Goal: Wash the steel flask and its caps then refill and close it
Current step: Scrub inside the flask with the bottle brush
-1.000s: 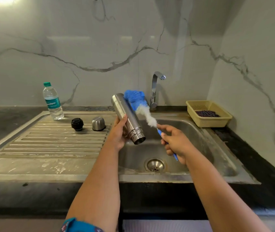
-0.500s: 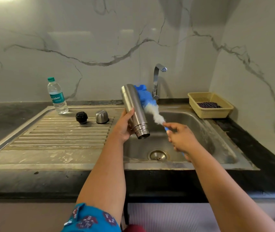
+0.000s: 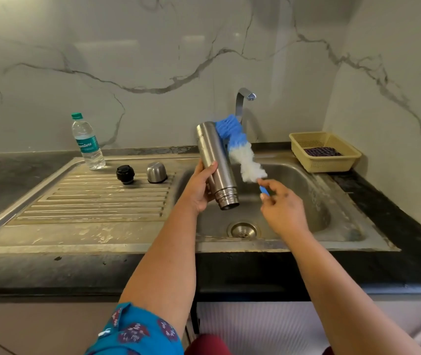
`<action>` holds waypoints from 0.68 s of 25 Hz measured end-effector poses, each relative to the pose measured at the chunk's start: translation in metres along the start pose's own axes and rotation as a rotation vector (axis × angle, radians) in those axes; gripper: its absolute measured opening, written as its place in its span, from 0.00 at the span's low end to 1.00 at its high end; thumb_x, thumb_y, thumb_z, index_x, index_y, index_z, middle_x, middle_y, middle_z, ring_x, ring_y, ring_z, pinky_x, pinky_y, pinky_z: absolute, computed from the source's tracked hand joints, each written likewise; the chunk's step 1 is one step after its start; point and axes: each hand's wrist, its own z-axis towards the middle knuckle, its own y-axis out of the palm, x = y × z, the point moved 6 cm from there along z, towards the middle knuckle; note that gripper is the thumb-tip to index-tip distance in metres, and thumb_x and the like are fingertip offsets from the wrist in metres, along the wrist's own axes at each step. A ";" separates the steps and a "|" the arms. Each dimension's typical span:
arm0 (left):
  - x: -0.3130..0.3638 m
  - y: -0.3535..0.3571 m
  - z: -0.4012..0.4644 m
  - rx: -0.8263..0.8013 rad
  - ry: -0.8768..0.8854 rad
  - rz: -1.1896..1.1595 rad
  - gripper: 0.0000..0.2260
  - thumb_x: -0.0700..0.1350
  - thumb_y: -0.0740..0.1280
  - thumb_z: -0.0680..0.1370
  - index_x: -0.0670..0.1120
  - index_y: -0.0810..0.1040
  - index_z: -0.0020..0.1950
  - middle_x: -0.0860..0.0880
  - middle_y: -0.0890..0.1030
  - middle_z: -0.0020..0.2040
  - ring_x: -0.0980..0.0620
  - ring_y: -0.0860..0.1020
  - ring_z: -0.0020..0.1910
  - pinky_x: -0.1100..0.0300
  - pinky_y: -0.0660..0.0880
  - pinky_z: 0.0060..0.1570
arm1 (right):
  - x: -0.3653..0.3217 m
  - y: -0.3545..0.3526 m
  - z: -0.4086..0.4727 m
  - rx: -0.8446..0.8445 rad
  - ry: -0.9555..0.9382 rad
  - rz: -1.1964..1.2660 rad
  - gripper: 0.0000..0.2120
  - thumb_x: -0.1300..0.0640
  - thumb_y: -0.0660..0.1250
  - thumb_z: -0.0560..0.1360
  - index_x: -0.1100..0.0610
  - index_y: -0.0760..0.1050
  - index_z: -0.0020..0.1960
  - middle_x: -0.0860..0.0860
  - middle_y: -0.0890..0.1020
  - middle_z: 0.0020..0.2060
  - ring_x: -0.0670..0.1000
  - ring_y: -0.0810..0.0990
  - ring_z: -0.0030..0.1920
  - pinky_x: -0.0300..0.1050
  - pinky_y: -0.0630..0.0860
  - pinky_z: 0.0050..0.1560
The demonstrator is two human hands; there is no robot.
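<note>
Over sink (image 3: 306, 242), your L hand (image 3: 199, 190) grips steel flask (image 3: 217, 162); R hand (image 3: 281, 206) pinches bottle brush (image 3: 240, 152) handle; water bottle (image 3: 87, 142) label unreadable.

Soft indoor light, glare on marble wall (image 3: 132, 47), slight wide-angle bending at edges

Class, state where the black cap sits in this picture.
In the head view the black cap stands on the ribbed draining board, left of the basin, between the water bottle and the steel cap.
</note>
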 end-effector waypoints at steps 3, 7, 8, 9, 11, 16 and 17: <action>-0.003 0.009 0.000 0.039 0.030 0.023 0.26 0.51 0.70 0.77 0.58 0.68 0.74 0.45 0.79 0.64 0.44 0.79 0.59 0.46 0.78 0.55 | 0.000 0.001 0.010 0.001 0.011 0.038 0.18 0.61 0.61 0.80 0.48 0.73 0.66 0.51 0.80 0.55 0.48 0.79 0.47 0.33 0.71 0.41; 0.009 -0.015 0.006 0.144 0.088 -0.199 0.33 0.50 0.72 0.75 0.57 0.63 0.77 0.42 0.78 0.65 0.40 0.78 0.62 0.38 0.75 0.62 | 0.029 -0.004 -0.037 -0.129 0.029 -0.079 0.18 0.59 0.62 0.80 0.44 0.73 0.66 0.49 0.80 0.47 0.44 0.79 0.41 0.31 0.72 0.37; 0.010 -0.021 0.008 0.156 0.101 -0.217 0.34 0.51 0.73 0.74 0.57 0.63 0.77 0.42 0.78 0.65 0.40 0.78 0.62 0.38 0.74 0.62 | 0.032 -0.006 -0.048 -0.144 0.031 -0.082 0.18 0.59 0.61 0.80 0.43 0.73 0.66 0.48 0.80 0.45 0.43 0.79 0.39 0.29 0.71 0.35; 0.010 -0.024 0.008 0.158 0.097 -0.204 0.34 0.51 0.73 0.73 0.57 0.63 0.77 0.43 0.78 0.65 0.40 0.78 0.63 0.38 0.74 0.62 | 0.030 -0.008 -0.053 -0.137 0.021 -0.088 0.18 0.59 0.61 0.80 0.43 0.72 0.66 0.48 0.79 0.44 0.43 0.79 0.38 0.29 0.71 0.33; 0.006 -0.013 0.003 0.117 0.055 -0.132 0.31 0.51 0.72 0.75 0.55 0.65 0.76 0.43 0.78 0.65 0.41 0.78 0.62 0.40 0.76 0.60 | 0.016 -0.010 -0.039 -0.073 -0.021 -0.100 0.18 0.60 0.61 0.80 0.45 0.72 0.67 0.48 0.79 0.48 0.42 0.77 0.39 0.28 0.69 0.35; 0.000 0.017 -0.006 -0.009 0.006 -0.015 0.21 0.49 0.66 0.80 0.53 0.70 0.72 0.46 0.79 0.59 0.46 0.79 0.55 0.47 0.78 0.54 | -0.020 -0.009 0.013 0.035 -0.089 -0.030 0.18 0.62 0.61 0.80 0.50 0.73 0.67 0.50 0.78 0.58 0.43 0.75 0.46 0.21 0.67 0.34; 0.001 0.014 -0.004 0.009 0.021 -0.033 0.22 0.49 0.67 0.79 0.54 0.69 0.73 0.46 0.79 0.61 0.45 0.79 0.57 0.45 0.78 0.56 | -0.019 -0.009 0.009 0.023 -0.098 -0.055 0.18 0.62 0.61 0.80 0.50 0.73 0.67 0.50 0.78 0.57 0.41 0.75 0.44 0.20 0.67 0.33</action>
